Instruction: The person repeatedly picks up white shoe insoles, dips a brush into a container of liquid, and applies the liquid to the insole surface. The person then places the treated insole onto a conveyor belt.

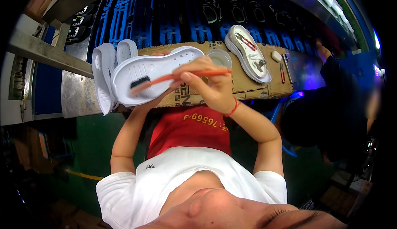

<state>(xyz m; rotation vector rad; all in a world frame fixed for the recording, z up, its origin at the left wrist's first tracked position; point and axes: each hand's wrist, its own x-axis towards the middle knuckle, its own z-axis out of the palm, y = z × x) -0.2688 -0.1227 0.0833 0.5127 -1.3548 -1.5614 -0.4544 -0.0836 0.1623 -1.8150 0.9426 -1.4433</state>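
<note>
My left hand [154,101] grips a white shoe sole [165,65] from below, mostly hidden under it, with fingertips showing over the far edge. The sole lies tilted with its hollow inner face up. In my right hand [209,86] is a brush with an orange handle [165,79], pinched between thumb and fingers. Its black bristles [139,82] are at the inner face of the sole, near the left end. Just beyond my right hand stands a clear plastic cup [219,57]. More white soles [102,80] lean together at the left, beside the held one.
Cardboard [240,84] covers the bench. At right, another sole [245,49] holds red-handled tools and metal bits; nearby are a small white rounded object [276,56], a red-handled tool [283,72] and a phone-like slab [290,67]. Blue racks [169,30] carry shoes behind. A dark-clothed person [318,113] is at right.
</note>
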